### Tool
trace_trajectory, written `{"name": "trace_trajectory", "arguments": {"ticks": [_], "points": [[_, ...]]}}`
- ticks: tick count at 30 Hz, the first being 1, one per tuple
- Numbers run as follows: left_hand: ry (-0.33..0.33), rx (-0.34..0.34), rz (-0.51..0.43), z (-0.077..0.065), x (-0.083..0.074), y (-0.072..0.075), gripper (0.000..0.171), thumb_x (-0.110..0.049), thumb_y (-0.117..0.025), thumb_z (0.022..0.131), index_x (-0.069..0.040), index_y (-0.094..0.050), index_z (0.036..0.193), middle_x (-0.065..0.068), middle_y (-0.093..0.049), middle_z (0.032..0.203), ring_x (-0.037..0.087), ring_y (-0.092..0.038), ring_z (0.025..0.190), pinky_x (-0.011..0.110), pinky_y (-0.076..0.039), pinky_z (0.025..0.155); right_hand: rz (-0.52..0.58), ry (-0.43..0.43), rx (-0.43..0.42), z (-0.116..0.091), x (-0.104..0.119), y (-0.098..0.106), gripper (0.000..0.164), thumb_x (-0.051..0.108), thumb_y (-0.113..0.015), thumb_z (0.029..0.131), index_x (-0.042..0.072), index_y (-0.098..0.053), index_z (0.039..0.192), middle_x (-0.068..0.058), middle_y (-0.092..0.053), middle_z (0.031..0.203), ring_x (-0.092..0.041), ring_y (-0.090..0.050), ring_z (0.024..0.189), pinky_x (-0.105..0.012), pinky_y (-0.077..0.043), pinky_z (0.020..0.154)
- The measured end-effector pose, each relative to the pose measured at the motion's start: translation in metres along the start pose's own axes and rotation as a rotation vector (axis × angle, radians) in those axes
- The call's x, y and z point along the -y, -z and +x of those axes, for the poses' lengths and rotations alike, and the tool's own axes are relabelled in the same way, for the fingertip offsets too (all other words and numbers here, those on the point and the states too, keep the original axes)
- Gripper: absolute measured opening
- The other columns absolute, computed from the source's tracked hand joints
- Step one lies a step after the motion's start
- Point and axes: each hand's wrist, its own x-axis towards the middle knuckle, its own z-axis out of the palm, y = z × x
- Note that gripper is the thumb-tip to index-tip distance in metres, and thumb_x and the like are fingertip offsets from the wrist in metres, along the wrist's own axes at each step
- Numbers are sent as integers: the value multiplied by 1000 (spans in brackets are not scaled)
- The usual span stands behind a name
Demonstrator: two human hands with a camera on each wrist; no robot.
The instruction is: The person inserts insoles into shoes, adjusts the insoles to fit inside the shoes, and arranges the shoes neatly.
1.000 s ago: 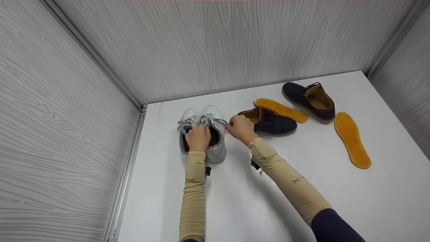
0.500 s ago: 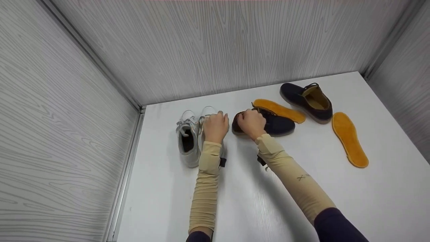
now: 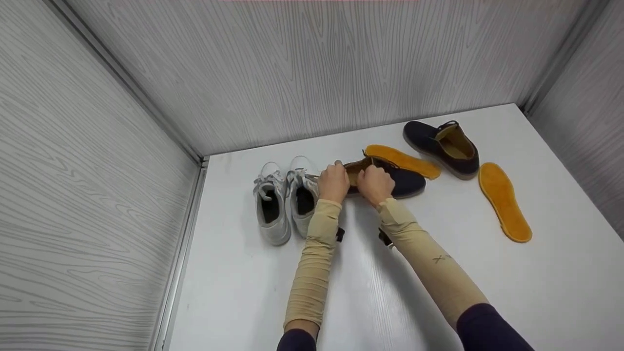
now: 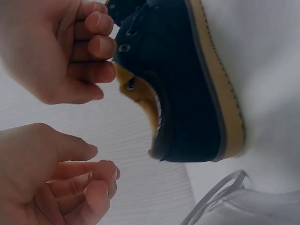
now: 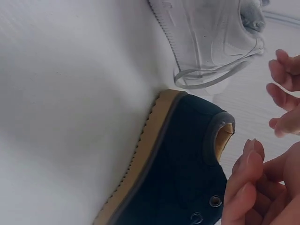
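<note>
The left hand (image 3: 334, 182) has shifted right since a second ago, from the white sneakers to the heel end of a dark navy lace-up shoe (image 3: 407, 183) with a tan sole, mid-scene on the white surface (image 3: 358, 287). Both hands' fingers are loosely curled, nothing seen in their grasp; the right hand (image 3: 376, 184) is at the shoe's opening, contact unclear. Left stand the white lace-up sneakers (image 3: 284, 214); a flat orange insole (image 3: 402, 159) lies on the far side, a matching navy shoe (image 3: 426, 140) far right.

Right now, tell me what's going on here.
A person's left hand hovers, empty, by the heel of the nearer dark shoe; the right hand is beside its eyelets, contact unclear. White shoes stand to the left. Another dark shoe and two orange insoles lie nearby.
</note>
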Motion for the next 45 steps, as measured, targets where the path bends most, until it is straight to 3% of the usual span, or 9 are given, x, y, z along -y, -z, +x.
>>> {"name": "trace_trajectory", "arguments": {"ticks": [7,16,23,28,35,40,45], "points": [[65,43,-8,9,-2,-16,21,-22,-64,96,-2,-66,103,16,-72,91,31,-71,78,43,-56,64,5,-38,32,1,-6,-7,40,29,-50,101,-6,-69,96,-26,-70,94,-42,-68,85,-55,-53,71],[61,88,-12,8,3,-37,24,-22,-63,97,-1,-64,108,16,-72,90,30,-72,77,41,-56,63,26,-64,75,0,-15,-19,44,31,-46,101,-5,-70,94,-23,-70,88,-39,-69,80,-54,-54,70],[55,69,-4,9,5,-41,24,-21,-56,101,-1,-61,114,16,-72,89,30,-72,76,41,-56,62,114,-136,105,0,-21,-30,50,39,-43,98,1,-68,79,-16,-69,73,-34,-68,70,-51,-54,68],[77,135,-22,12,1,-40,28,-17,-52,101,-1,-56,124,16,-71,93,30,-71,78,42,-56,64,164,-191,128,-1,-25,-34,51,45,-44,97,6,-65,72,-9,-64,63,-28,-64,62,-46,-53,65],[149,208,-38,19,-5,-39,27,-16,-59,97,-2,-59,120,15,-70,101,30,-71,86,41,-56,71,232,-208,178,-2,-30,-35,55,48,-44,95,8,-68,67,-4,-62,55,-19,-61,49,-38,-48,56],[182,200,-63,20,-4,-46,33,-15,-58,98,-7,-55,130,14,-71,100,30,-71,83,41,-56,67,271,-227,230,-5,-33,-38,55,46,-41,96,7,-67,69,-3,-62,55,-18,-59,47,-35,-46,50],[190,165,-165,16,2,-55,34,-12,-55,99,-8,-51,133,16,-71,91,30,-70,72,42,-55,60,224,-202,240,-8,-33,-40,54,42,-39,98,8,-66,65,-3,-60,54,-19,-58,47,-35,-43,49]]}}
